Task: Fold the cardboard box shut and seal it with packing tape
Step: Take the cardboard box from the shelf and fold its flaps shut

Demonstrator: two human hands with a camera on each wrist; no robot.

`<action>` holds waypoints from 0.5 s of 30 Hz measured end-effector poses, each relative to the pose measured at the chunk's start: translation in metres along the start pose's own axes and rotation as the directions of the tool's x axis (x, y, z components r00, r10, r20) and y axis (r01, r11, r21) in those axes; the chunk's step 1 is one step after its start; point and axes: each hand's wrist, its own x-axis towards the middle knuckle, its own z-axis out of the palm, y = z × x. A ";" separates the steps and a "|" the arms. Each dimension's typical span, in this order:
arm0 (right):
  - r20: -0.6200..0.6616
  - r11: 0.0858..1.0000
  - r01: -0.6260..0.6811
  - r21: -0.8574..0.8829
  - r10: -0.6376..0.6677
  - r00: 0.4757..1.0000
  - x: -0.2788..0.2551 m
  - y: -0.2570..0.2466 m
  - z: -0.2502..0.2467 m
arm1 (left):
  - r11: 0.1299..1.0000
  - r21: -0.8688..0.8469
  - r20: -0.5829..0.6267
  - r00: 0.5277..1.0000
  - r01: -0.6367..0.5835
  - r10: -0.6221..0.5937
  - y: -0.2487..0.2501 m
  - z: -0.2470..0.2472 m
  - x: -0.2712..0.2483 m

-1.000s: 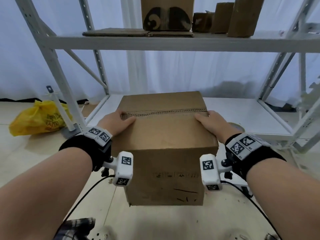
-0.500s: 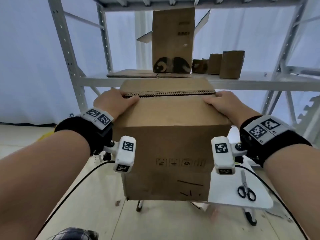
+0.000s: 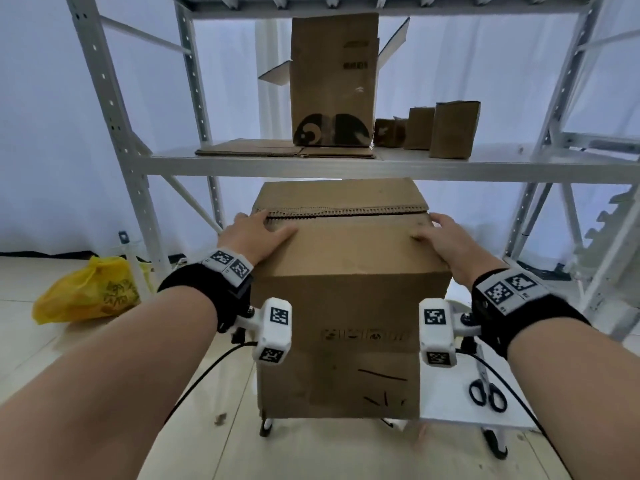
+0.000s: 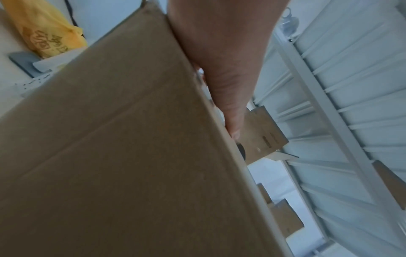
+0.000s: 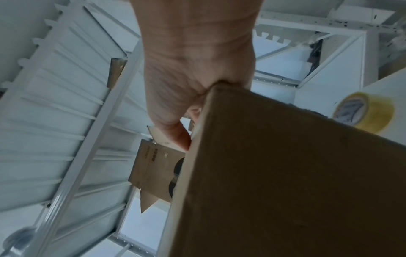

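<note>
A brown cardboard box [image 3: 346, 299] stands on a small white table [image 3: 450, 419] with its top flaps folded down and meeting at a bare seam [image 3: 343, 213]. My left hand [image 3: 256, 233] lies flat on the near flap at the left edge, thumb stretched inward. At the right edge my right hand [image 3: 443, 237] presses the same flap. The left wrist view shows the box side [image 4: 120, 156] with my left hand [image 4: 222, 60] over its top edge. In the right wrist view my right hand [image 5: 193, 60] is over the box corner [image 5: 296, 182], and a yellowish tape roll [image 5: 353, 113] sits on the table beyond it.
Black-handled scissors [image 3: 486, 393] lie on the table right of the box. Behind stands a white metal rack [image 3: 346, 166] holding a tall open carton [image 3: 332, 81], flat cardboard and small boxes. A yellow plastic bag [image 3: 86, 292] sits on the floor at the left.
The head view has tilted up, so the box now shows against the middle shelf and the scissors have come into sight. Both hands keep their places on the top flaps.
</note>
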 end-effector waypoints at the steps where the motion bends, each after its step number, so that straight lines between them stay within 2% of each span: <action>1: 0.008 1.000 0.003 0.005 -0.003 1.000 0.008 0.003 0.001 | 1.000 -0.004 0.024 1.000 0.001 0.000 0.000 0.008 0.008; 5: -0.039 0.992 0.046 -0.115 -0.051 0.998 0.039 0.018 0.002 | 0.999 -0.030 0.119 0.993 0.011 -0.007 0.000 0.052 0.024; 8: -0.059 0.973 0.010 -0.231 -0.024 0.998 0.055 0.056 0.007 | 1.000 -0.014 0.175 0.984 0.026 -0.023 -0.002 0.091 0.034; 12: -0.009 0.971 -0.080 -0.225 0.080 0.997 0.069 0.112 0.019 | 0.993 0.112 0.232 0.971 0.037 -0.062 -0.002 0.121 0.046; 15: 0.005 0.951 -0.035 -0.308 0.039 0.999 0.081 0.120 0.027 | 0.981 0.187 0.228 0.969 0.052 -0.095 0.001 0.130 0.051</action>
